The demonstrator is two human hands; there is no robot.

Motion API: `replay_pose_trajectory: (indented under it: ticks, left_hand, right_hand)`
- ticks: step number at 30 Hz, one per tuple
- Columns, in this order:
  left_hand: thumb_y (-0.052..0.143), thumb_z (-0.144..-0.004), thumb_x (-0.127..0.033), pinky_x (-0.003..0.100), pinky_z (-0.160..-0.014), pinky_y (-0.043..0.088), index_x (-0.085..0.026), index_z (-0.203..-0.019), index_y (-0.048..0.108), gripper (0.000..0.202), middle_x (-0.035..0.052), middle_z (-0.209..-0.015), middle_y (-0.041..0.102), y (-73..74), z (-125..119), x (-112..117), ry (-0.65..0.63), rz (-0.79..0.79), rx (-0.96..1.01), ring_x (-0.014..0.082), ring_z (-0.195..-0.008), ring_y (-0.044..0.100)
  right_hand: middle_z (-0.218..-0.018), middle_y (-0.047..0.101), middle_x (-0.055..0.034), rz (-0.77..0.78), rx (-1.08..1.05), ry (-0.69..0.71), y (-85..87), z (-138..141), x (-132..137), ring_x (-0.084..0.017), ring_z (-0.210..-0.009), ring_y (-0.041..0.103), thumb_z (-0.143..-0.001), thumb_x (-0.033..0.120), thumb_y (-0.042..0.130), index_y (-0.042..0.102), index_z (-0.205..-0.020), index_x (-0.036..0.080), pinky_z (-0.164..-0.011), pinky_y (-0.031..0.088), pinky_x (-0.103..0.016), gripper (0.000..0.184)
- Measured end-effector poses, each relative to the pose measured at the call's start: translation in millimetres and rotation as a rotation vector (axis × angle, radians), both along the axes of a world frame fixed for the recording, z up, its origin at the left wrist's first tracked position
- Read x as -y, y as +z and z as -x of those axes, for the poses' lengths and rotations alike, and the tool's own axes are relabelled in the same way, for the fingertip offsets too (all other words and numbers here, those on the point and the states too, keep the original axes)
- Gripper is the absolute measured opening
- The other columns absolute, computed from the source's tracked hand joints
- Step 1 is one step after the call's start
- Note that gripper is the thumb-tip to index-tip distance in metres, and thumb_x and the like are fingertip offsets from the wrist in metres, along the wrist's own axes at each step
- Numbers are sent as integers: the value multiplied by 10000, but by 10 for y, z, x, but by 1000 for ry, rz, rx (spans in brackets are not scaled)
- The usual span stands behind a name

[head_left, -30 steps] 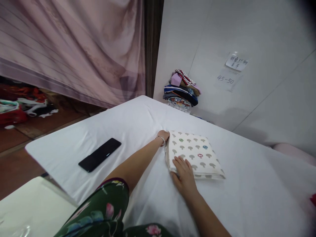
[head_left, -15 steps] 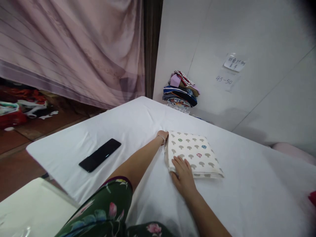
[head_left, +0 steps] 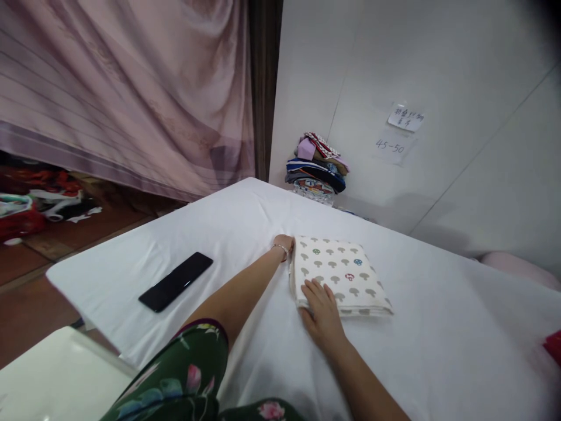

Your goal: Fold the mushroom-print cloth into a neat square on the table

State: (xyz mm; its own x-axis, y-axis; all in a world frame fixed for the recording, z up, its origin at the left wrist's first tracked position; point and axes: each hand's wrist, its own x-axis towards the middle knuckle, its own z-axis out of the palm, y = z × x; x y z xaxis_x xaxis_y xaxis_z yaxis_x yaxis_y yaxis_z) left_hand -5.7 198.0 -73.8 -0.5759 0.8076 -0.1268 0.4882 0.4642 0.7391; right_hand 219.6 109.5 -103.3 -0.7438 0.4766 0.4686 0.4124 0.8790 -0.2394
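Observation:
A folded cream cloth [head_left: 339,271] printed with small mushrooms lies flat on the white sheet of the table [head_left: 245,216]. My left hand [head_left: 284,242] reaches out to the cloth's far left corner and its fingers are tucked under that edge, out of sight. A thin bracelet circles that wrist. My right hand [head_left: 322,307] rests on the cloth's near left corner, fingers stretched flat on top and thumb at the edge.
A black phone [head_left: 176,281] lies face up to the left. A stack of folded clothes [head_left: 316,166] stands against the white wall at the back. A pink curtain [head_left: 131,88] hangs at the left; a white surface [head_left: 52,374] is at the lower left.
Both hands and the cloth stay as they were; only the camera has shifted slightly, so everything sits a little lower and more to the left.

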Motion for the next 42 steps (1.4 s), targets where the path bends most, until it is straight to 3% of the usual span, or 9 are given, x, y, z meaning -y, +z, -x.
replay_pose_trajectory:
  ticks: [4,6,11,14,21,26,32,36,42]
  left_hand:
    - [393,-918,-329,307,-933,413,-181,-1211,500,346,80,-1206,557,84,-111,99,27,-115,-63,178,-1082,527]
    - [411,-899,-345,274,-1014,331,-195,-1246,478,384,59,-1278,525,111,-218,143,-83,-195,-158,164,-1178,461]
    - [416,-846,-489,452,-1115,54,-185,-1344,379,585,64,-1473,272,25,-410,178,-422,-95,-449,234,-1375,136]
    - [276,-861,-559,493,-1104,49,-179,-1396,289,656,58,-1506,168,-69,-402,158,-422,45,-466,234,-1387,61]
    - [178,-852,-591,512,-1098,66,-180,-1417,238,701,35,-1515,120,-102,-375,157,-439,73,-518,221,-1390,31]
    - [181,-854,-575,519,-1095,64,-174,-1417,239,693,45,-1514,126,-73,-388,173,-448,75,-527,231,-1390,33]
    - [153,-858,-577,518,-1097,58,-187,-1421,231,690,41,-1514,122,-65,-385,183,-452,81,-523,228,-1390,37]
    - [155,-859,-577,524,-1095,63,-195,-1420,233,683,34,-1514,127,-98,-378,172,-448,69,-532,231,-1390,37]
    - [180,-862,-554,530,-1091,59,-190,-1419,241,668,49,-1512,133,-9,-380,149,-462,108,-550,237,-1390,39]
  right_hand:
    - [-1331,489,-89,17,27,4,16,2,2,-243,-1273,378,-832,206,449,457,-1274,195,-1040,266,-477,443]
    - [-1339,481,-87,15,42,7,24,2,4,-245,-1277,372,-832,208,452,453,-1279,197,-1042,264,-480,447]
    - [-1363,455,-79,22,78,-1,47,5,20,-247,-1293,347,-822,187,453,445,-1289,195,-1052,253,-472,467]
    - [-1382,431,-85,37,99,-2,47,6,22,-250,-1308,320,-814,176,452,422,-1310,179,-1062,233,-478,498]
    - [-1411,389,-82,132,97,5,55,2,46,-253,-1336,269,-795,180,471,395,-1340,191,-1082,195,-499,550]
    - [-1390,422,-61,336,-13,31,242,-75,-20,-232,-1310,331,-837,282,473,441,-1312,250,-1067,267,-484,478]
    - [-1379,431,-94,263,-130,-229,473,-462,-680,-251,-1313,321,-854,399,452,503,-1267,214,-1064,273,-473,455]
    - [-1451,317,-87,307,142,-521,296,-753,-1087,-291,-1353,212,-854,418,445,434,-1320,218,-1068,219,-517,507]
    - [-1495,207,-79,354,257,-560,55,-836,-1129,-271,-1373,143,-891,464,346,323,-1388,201,-1057,270,-452,562]
